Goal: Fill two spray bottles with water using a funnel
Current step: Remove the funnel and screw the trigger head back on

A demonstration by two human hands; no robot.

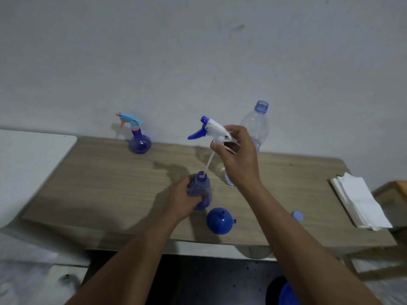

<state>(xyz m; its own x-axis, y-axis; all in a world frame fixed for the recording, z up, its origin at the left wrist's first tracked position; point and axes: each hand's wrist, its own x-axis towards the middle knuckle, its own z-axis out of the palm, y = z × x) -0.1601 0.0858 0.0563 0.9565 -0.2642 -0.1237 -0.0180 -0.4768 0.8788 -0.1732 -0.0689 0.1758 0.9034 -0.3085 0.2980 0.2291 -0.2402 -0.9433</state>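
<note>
My left hand (182,202) grips a blue see-through spray bottle (201,190) that stands open on the wooden table (99,183). Above it, my right hand (239,155) holds the white and blue trigger sprayer head (208,127). Its thin white dip tube (209,162) slants down, and the tip sits at the bottle's mouth. A blue funnel (220,221) lies mouth-down on the table just right of the bottle. A second round blue spray bottle (138,139) with a light blue and pink trigger stands at the back left. A large clear water bottle (256,126), uncapped, stands behind my right hand.
A blue bottle cap (297,215) lies near the table's front right, partly behind my right forearm. A stack of white paper napkins (359,201) rests on the right end. The wall runs right behind the table. A white surface (28,164) adjoins on the left.
</note>
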